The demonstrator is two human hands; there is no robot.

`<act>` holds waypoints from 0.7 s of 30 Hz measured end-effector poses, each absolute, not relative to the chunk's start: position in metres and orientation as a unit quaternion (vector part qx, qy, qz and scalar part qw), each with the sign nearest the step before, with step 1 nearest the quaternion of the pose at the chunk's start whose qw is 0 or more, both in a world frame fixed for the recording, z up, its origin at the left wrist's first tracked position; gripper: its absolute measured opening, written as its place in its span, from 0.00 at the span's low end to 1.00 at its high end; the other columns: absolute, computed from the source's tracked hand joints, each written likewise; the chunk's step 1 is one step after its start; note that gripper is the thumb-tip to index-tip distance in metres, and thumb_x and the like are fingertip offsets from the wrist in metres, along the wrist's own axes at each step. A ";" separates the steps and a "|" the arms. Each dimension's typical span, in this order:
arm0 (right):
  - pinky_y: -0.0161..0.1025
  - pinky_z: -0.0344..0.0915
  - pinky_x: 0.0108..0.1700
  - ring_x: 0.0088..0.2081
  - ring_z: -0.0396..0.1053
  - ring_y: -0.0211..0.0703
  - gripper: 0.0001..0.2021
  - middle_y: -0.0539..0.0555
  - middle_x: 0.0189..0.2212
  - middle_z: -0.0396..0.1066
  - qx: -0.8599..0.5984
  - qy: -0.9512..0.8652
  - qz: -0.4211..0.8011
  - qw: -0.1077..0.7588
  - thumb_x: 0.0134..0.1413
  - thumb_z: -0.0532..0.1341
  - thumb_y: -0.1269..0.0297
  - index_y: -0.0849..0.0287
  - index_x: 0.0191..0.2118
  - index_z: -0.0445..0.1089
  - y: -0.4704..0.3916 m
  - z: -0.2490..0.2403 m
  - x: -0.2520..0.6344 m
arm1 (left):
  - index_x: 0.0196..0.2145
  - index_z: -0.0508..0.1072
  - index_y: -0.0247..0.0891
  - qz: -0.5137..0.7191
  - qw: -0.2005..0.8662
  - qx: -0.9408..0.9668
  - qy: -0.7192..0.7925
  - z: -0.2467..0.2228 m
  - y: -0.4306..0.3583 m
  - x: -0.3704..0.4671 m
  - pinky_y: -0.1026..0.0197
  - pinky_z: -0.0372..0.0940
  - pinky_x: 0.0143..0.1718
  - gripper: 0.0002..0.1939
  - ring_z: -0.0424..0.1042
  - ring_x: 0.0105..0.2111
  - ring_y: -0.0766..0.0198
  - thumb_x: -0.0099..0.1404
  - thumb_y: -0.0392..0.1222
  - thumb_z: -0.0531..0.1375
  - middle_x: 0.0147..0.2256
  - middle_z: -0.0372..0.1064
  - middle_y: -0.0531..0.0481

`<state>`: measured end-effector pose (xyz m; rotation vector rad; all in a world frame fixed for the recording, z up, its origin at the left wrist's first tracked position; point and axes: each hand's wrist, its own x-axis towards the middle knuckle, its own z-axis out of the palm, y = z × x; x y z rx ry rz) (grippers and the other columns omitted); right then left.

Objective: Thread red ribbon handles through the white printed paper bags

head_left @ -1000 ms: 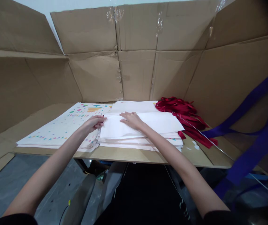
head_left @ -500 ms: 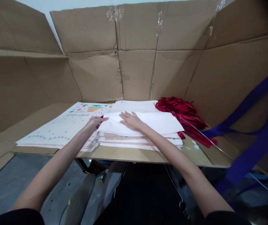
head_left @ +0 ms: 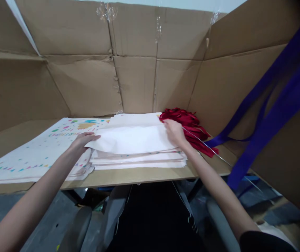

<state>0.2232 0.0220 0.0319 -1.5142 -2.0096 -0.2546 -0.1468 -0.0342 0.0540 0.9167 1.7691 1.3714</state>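
Note:
A folded white sheet (head_left: 128,139) lies on top of a stack of folded sheets (head_left: 139,161) near the table's front edge. My left hand (head_left: 83,140) pinches its left end between thumb and fingers. At the sheet's right end, beside the red ribbons (head_left: 183,120), is my right hand (head_left: 174,132), its fingers curled and partly hidden; whether they grip the sheet or a ribbon I cannot make out. Flat white sheets printed with coloured shapes and letters (head_left: 42,147) lie to the left, partly under my left forearm.
Cardboard walls (head_left: 136,80) surround the table (head_left: 118,176) at the back and sides. Blue ribbons (head_left: 265,129) hang at the right. A thin metal rod (head_left: 218,155) slants from the red ribbons past the table's right edge.
The view has shifted to the right. My right hand has gone from lying flat on the folded sheet to its right end, fingers now curled. My left hand stays at the left end.

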 end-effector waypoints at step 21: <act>0.35 0.62 0.37 0.35 0.72 0.45 0.10 0.61 0.33 0.76 -0.729 -0.683 0.021 0.037 0.52 0.62 0.61 0.62 0.35 0.76 0.076 0.016 0.387 | 0.29 0.75 0.36 0.511 0.249 0.378 0.731 0.039 -0.010 -0.166 0.68 0.60 0.25 0.08 0.68 0.27 0.66 0.48 0.40 0.64 0.25 0.72 0.55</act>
